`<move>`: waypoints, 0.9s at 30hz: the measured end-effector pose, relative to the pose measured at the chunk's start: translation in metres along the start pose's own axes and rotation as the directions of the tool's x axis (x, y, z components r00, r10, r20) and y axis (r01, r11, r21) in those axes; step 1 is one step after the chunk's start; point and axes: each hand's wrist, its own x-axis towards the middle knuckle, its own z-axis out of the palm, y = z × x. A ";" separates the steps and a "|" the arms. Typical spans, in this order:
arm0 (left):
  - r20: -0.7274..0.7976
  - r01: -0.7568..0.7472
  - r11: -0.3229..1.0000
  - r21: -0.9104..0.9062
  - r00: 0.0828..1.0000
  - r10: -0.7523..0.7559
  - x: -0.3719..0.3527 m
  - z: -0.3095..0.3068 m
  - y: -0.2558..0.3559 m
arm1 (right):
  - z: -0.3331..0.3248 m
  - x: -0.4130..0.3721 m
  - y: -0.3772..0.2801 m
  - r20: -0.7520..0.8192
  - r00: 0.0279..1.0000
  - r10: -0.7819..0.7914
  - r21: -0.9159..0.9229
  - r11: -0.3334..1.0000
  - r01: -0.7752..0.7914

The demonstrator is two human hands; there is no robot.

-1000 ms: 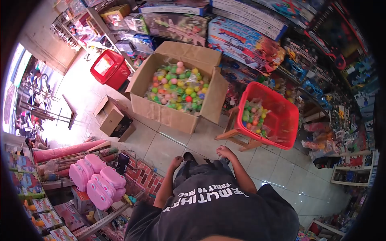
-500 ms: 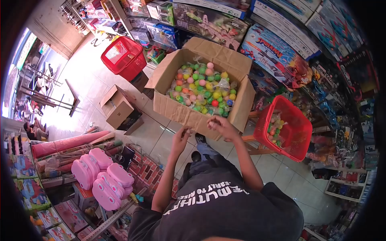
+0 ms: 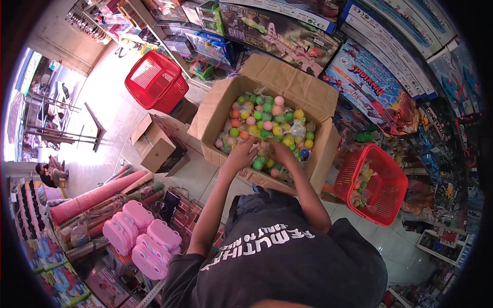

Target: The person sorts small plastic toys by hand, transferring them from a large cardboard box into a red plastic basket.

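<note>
A large open cardboard box holds many small coloured balls in clear plastic bags, mostly green, yellow, pink and orange. My left hand reaches over the near side of the box, fingers bent and apart, their tips at the balls. Beside it, my right hand dips among the balls with its fingers angled inward toward the left hand. The right fingertips are hidden, and I cannot tell whether they grip a bag. A few balls lie between the two hands.
To the right stands a red plastic basket with some bagged balls inside. Another red basket and a smaller open carton are at the left. Pink cases sit at lower left. Boxed toys line the back shelves.
Both hands have moved forward from in front of the box, over its near edge and down to the balls. The view has shifted slightly, and I stand closer to the box.
</note>
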 end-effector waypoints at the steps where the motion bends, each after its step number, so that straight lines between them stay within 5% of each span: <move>1: 0.040 0.019 0.994 0.105 0.999 -0.023 0.010 0.003 -0.011 | 0.002 0.003 -0.003 0.036 0.998 0.052 -0.054 0.997 -0.050; 5: 0.160 0.072 0.963 0.259 0.980 -0.117 0.036 0.006 -0.022 | 0.011 0.004 -0.006 0.016 0.996 0.091 -0.062 0.994 -0.090; 12: 0.323 -0.050 0.978 0.202 0.946 -0.018 0.051 0.024 -0.045 | 0.005 0.009 0.003 -0.140 0.987 0.076 0.211 0.976 -0.045; 15: 0.305 -0.026 0.990 0.140 0.952 -0.018 0.050 0.024 -0.043 | -0.004 0.013 0.006 -0.201 0.979 0.024 0.255 0.967 0.029; 20: 0.228 -0.262 0.929 0.262 0.952 0.204 0.043 0.023 -0.034 | -0.015 0.022 0.006 -0.076 0.997 0.023 0.545 0.838 0.022; 21: 0.236 -0.270 0.927 0.260 0.949 0.210 0.046 0.021 -0.031 | -0.022 0.019 -0.001 -0.165 0.985 -0.058 0.483 0.866 0.131; 23: 0.286 -0.085 0.992 -0.091 0.952 0.108 0.052 0.013 -0.023 | -0.034 0.019 -0.008 -0.114 0.993 -0.039 0.499 0.862 0.091; 25: 0.279 -0.072 0.997 -0.027 0.957 0.077 0.055 0.017 -0.029 | -0.043 0.022 -0.010 -0.058 0.998 -0.028 0.513 0.857 0.054; 27: 0.268 -0.056 0.998 0.036 0.963 0.044 0.055 0.021 -0.034 | -0.049 0.022 -0.008 -0.291 0.949 0.120 0.498 0.866 0.043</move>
